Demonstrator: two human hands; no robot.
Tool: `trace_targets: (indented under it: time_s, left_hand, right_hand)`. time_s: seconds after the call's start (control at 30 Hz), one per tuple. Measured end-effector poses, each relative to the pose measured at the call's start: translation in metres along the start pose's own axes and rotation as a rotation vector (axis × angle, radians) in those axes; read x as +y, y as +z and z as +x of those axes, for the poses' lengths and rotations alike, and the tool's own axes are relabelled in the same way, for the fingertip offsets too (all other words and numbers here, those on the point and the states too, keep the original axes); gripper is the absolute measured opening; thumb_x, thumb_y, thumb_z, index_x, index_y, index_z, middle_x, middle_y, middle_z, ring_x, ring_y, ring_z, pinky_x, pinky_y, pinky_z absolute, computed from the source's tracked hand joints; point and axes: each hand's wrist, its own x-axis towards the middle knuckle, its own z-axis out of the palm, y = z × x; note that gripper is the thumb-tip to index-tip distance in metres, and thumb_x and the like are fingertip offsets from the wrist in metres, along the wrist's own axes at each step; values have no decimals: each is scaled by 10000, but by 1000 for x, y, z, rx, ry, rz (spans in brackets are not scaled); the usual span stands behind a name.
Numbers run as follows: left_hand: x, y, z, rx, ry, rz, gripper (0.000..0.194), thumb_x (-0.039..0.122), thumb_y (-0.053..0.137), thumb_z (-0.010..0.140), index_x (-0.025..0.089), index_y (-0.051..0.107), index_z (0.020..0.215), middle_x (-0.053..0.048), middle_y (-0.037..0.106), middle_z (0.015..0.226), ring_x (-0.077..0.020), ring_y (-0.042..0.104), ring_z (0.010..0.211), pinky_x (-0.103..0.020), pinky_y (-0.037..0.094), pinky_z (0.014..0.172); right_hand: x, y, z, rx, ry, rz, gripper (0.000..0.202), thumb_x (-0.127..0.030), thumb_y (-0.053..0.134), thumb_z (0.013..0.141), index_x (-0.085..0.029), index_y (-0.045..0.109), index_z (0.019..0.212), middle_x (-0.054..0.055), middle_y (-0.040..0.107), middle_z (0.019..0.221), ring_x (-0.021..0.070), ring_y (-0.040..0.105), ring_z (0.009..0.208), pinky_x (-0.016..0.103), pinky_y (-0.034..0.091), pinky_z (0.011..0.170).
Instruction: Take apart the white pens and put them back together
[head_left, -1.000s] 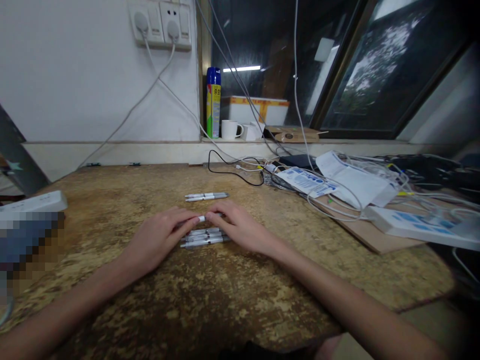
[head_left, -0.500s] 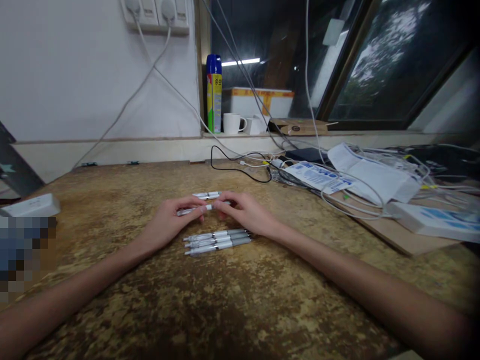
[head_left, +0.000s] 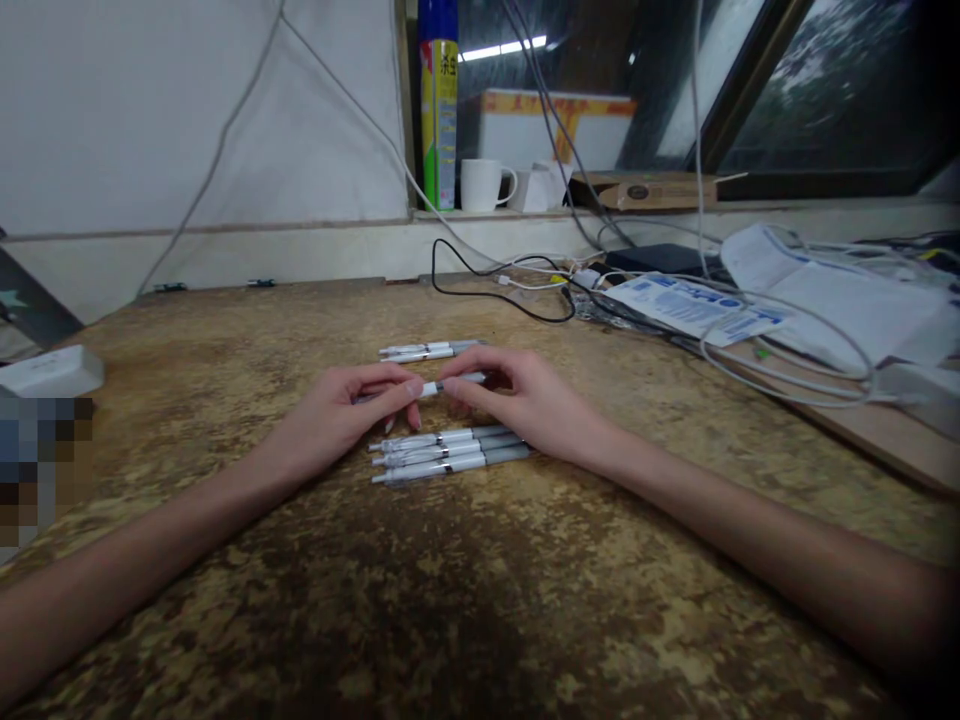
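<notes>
Between my two hands a white pen with a grey grip [head_left: 430,389] is held level above the table. My left hand [head_left: 358,408] pinches its left part between thumb and fingers. The fingers of my right hand [head_left: 517,397] close on its grey end, covering some of it. Just below the hands lies a row of three white-and-grey pens [head_left: 450,455], side by side, their right ends partly behind my right hand. Beyond the hands, a pair of similar pens [head_left: 424,351] rests on the table, partly hidden by my right fingers.
The worn wooden table [head_left: 420,600] carries cables [head_left: 502,292], papers [head_left: 697,305] and a board [head_left: 885,430] on the right. A white power strip [head_left: 52,370] sits at the left edge. On the sill stand a spray can [head_left: 439,120] and a white mug [head_left: 482,185].
The camera view has tilted down and come closer. My right hand has shifted slightly right along the pen, showing more of its grey grip. More of the far pens is visible.
</notes>
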Motion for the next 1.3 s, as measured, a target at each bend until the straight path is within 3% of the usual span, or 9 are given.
trace_targets:
  time_s: [0.1,0.17,0.33,0.57,0.73,0.87,1.0,1.13,1.3]
  left_hand:
    - [-2,0,0,-8,15,-6,416,552,513,1007,217,756,963,-19,748,828,-160,593,688,-296,453,631]
    - [-3,0,0,-18,19,-26,407,541,516,1011,216,756,962,-21,746,838,-157,581,692,-288,439,631]
    - [0,-1,-3,-67,-6,-58,395,514,536,1012,210,761,901,-12,724,822,-143,544,687,-264,392,629]
    - [1,-2,-3,-69,-14,-80,425,523,531,1014,221,768,831,1,702,777,-141,533,692,-267,387,646]
    - [3,-2,-3,-64,-19,-89,426,526,543,1013,223,766,813,3,704,768,-138,523,674,-263,376,627]
    - [0,-1,-3,-42,-33,-122,454,528,508,1026,220,773,823,-12,729,758,-144,552,663,-264,405,630]
    - [-3,0,-3,14,-29,-132,372,509,545,1017,231,788,975,-29,781,887,-164,632,753,-273,472,701]
    - [0,2,-6,106,52,-101,336,445,638,976,288,725,1260,-40,763,1208,-219,688,1033,-334,522,892]
    - [3,0,-10,155,103,53,326,405,616,985,337,732,1283,-22,714,1339,-258,661,1163,-408,495,1016]
  right_hand:
    - [-2,0,-2,46,-30,40,150,-265,689,927,-208,696,1066,44,730,1085,190,675,980,326,517,878]
    - [-5,0,-3,61,-13,46,207,-299,713,913,-215,692,1101,51,731,1095,193,679,975,328,527,862]
    - [-9,-4,-6,-9,80,-14,299,-456,624,972,-184,748,986,44,735,847,180,676,768,310,518,716]
    - [-8,-1,-6,40,-20,26,230,-325,739,894,-211,714,1093,55,746,1101,199,694,981,340,541,880]
    - [-11,0,-7,28,27,8,204,-375,684,942,-202,759,1021,47,764,1018,193,699,920,324,537,835]
    - [-7,-10,-5,80,17,-2,181,-337,725,907,-200,771,1015,46,762,1020,184,692,871,313,532,788]
    - [-3,-17,-3,126,93,71,208,-337,777,854,-209,772,1017,46,758,1016,184,687,837,314,528,742]
    - [-5,-16,-3,136,164,117,206,-335,767,849,-215,780,1016,35,755,965,182,671,828,323,516,755]
    - [-9,-18,-3,207,213,66,171,-317,705,879,-223,785,998,29,737,921,192,641,850,344,498,804]
